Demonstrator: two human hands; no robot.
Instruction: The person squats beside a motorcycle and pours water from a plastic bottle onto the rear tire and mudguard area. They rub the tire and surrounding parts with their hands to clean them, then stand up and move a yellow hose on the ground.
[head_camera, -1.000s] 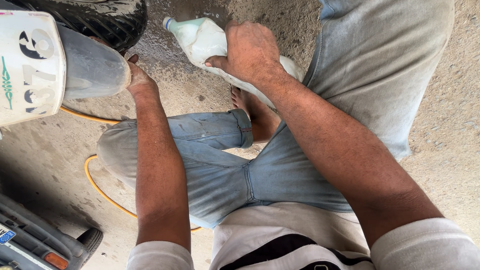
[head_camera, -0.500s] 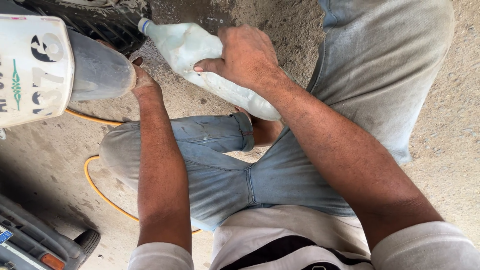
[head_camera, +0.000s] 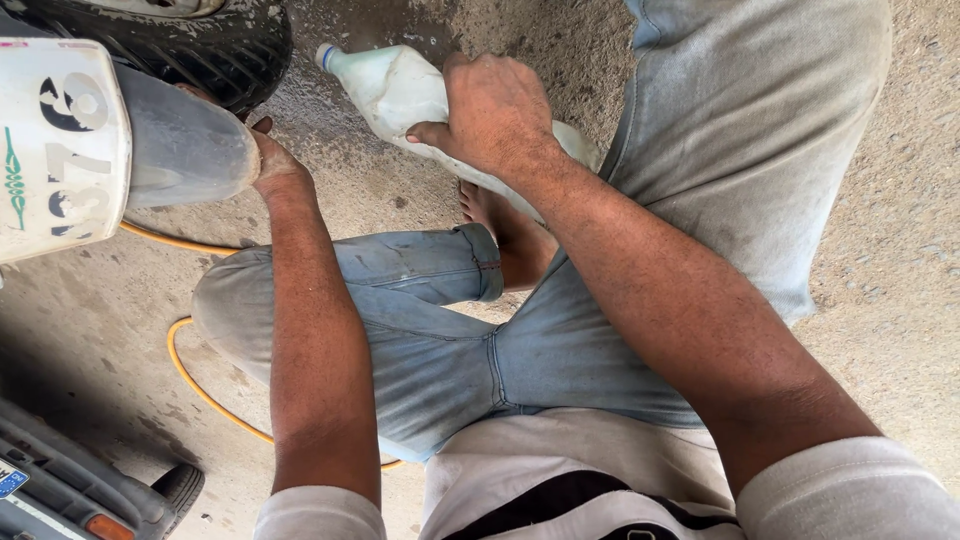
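Rough, gritty concrete floor (head_camera: 400, 190) lies under a crouching person in jeans. Right hand (head_camera: 495, 110) is wrapped around a cloudy white plastic bottle (head_camera: 395, 90), tilted with its capped neck pointing away from the hand toward a black tyre (head_camera: 190, 45). Left hand (head_camera: 270, 160) rests against a grey mudguard (head_camera: 185, 150); its fingers are hidden, so their spread cannot be told. An orange hose (head_camera: 195, 380) curls below the left arm.

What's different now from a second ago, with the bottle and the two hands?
The right hand has swung the pale plastic bottle leftward, so its capped neck now points toward the black tyre. Its fingers were wrapped around the bottle throughout. The left hand stays against the grey mudguard, and the orange hose lies where it did.
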